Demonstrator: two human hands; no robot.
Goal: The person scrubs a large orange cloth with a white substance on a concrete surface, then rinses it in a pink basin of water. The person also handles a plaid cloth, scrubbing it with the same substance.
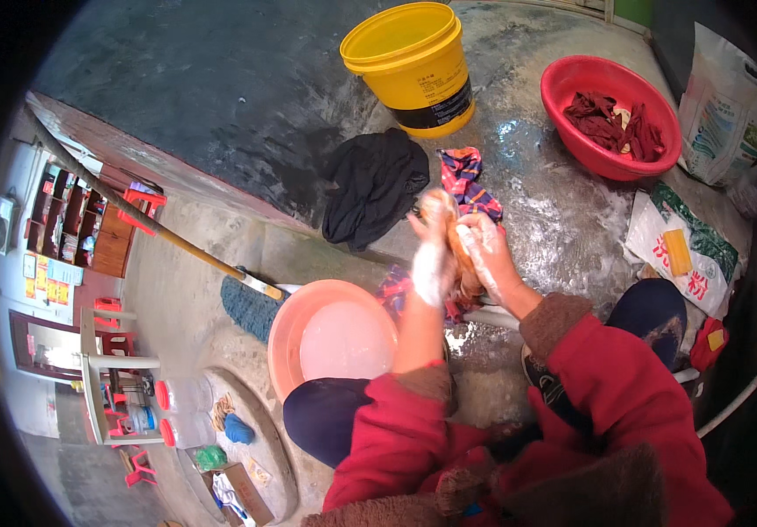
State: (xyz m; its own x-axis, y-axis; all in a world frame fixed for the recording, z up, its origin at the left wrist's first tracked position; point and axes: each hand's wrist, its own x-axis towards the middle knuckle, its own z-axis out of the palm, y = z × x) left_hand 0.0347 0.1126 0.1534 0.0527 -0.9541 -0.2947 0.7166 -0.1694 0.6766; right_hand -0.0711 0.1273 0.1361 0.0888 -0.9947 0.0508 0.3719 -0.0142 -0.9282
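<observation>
My left hand (pixel 433 240), blurred and white with foam, grips a wet orange-brown cloth (pixel 462 253). On the cloth's other side, my right hand (pixel 486 253) pinches it between foamy fingers. A red and navy plaid cloth (pixel 467 178) lies just beyond my hands, and more plaid shows by my left forearm. To the left of my hands, a dark bundled cloth (pixel 375 188) rests over the step's edge. A peach plastic basin (pixel 279 346) with cloudy water stands beside my left knee.
A yellow bucket (pixel 411 66) and a red basin (pixel 553 109) holding dark red cloth stand ahead. At right, a yellow soap bar (pixel 679 252) sits on a washing-powder bag (pixel 648 227) near a white plastic sack (pixel 721 118). A mop (pixel 250 306) lies left, its handle crossing the step.
</observation>
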